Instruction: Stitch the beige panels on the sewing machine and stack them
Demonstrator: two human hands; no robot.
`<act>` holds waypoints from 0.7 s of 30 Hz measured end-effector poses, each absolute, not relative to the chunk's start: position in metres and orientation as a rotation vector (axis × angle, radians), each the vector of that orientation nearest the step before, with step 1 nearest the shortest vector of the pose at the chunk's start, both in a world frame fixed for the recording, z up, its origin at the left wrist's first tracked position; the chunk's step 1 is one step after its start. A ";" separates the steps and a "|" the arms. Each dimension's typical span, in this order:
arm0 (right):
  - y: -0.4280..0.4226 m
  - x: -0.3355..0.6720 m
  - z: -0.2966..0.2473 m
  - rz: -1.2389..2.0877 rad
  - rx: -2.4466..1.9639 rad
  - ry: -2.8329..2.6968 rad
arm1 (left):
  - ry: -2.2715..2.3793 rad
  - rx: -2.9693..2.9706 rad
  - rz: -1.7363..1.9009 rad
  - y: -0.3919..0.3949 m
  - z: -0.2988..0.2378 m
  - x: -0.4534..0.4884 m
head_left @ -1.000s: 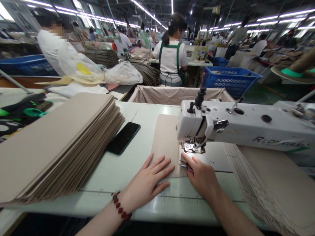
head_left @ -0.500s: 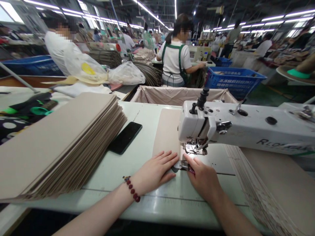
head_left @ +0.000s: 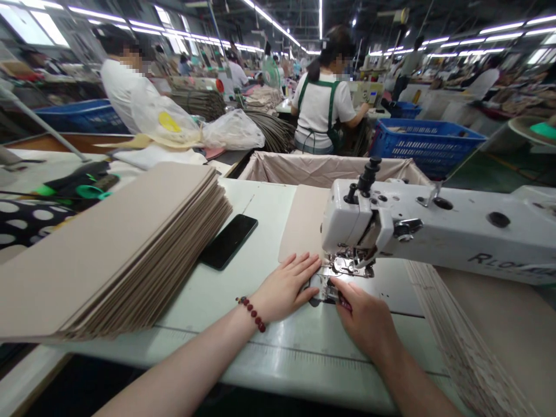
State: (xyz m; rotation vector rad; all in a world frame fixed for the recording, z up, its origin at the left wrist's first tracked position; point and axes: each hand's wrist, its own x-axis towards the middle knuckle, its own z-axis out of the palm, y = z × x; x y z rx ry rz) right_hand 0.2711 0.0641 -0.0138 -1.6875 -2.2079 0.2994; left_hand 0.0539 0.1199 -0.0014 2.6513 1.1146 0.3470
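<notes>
A beige fabric panel [head_left: 299,223] lies on the pale green table, its right side running under the head of a white sewing machine [head_left: 354,217]. My left hand [head_left: 289,288] rests flat with fingers stretched out, fingertips on the panel's near edge beside the presser foot [head_left: 350,265]. My right hand [head_left: 367,315] is curled just in front of the foot, index finger reaching to the metal guide [head_left: 330,289]. A small dark purplish thing [head_left: 345,302] shows under its fingers; its kind is mostly hidden.
A tall stack of beige panels [head_left: 143,231] stands left, with a black phone [head_left: 230,240] beside it. More panels [head_left: 490,324] lie at right. Behind the table are a cloth-lined bin [head_left: 330,169], a blue crate [head_left: 428,142] and a co-worker in a green apron [head_left: 321,107].
The panel has slid farther away under the machine head, and my left hand has moved forward with it. My right hand stays near the guide. The camera view has turned slightly left.
</notes>
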 end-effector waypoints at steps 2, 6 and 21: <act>0.065 0.272 -0.014 0.300 -1.682 -2.203 | 1.116 2.654 0.345 0.120 -0.001 0.054; 0.066 0.272 -0.014 0.311 -1.670 -2.199 | 1.127 2.658 0.348 0.119 -0.001 0.054; 0.066 0.272 -0.015 0.343 -1.661 -2.190 | 1.121 2.647 0.351 0.121 0.000 0.054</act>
